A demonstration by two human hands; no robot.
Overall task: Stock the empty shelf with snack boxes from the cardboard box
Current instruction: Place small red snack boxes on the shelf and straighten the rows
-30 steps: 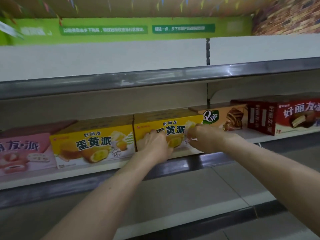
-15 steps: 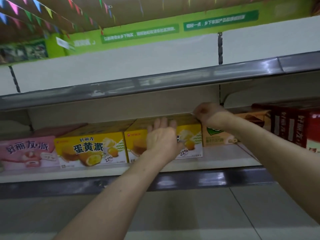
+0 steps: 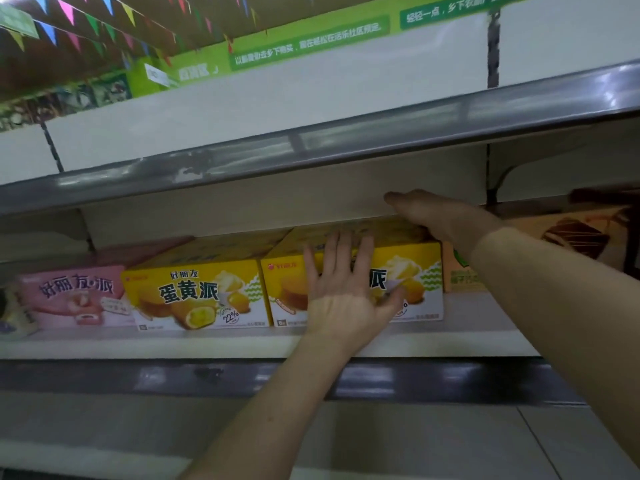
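While the head camera looked up into the store shelving, the yellow egg-yolk pie box [image 3: 287, 292] under the person's hands stood on the middle shelf [image 3: 242, 344], printed front facing out and set back a little from the shelf's front edge. Well above that box ran the grey front rail of the upper shelf [image 3: 311, 147]. Higher again were a green sign band [image 3: 311, 46] with white Chinese lettering and a string of coloured pennants [image 3: 69, 15]. Below the box lay a pale grey lower shelf [image 3: 381, 438].

Touching the box on its left stood a second yellow egg-yolk pie box [image 3: 194, 292] with the same print, and left of that one a pink pie box [image 3: 69, 296]. Just right of the box sat an orange-brown box [image 3: 568, 233] showing a chocolate cake, partly hidden by the right forearm.

The left hand [image 3: 346, 292] lay flat against the front face of the box, its grip apart, fingers straight and spread upward, thumb out to the right. The right hand [image 3: 436, 216] rested on top of the box near its right rear corner, thumb pointing left. Its fingers were hidden behind the hand, so whether that grip was clamped on the box or loose could not be told.
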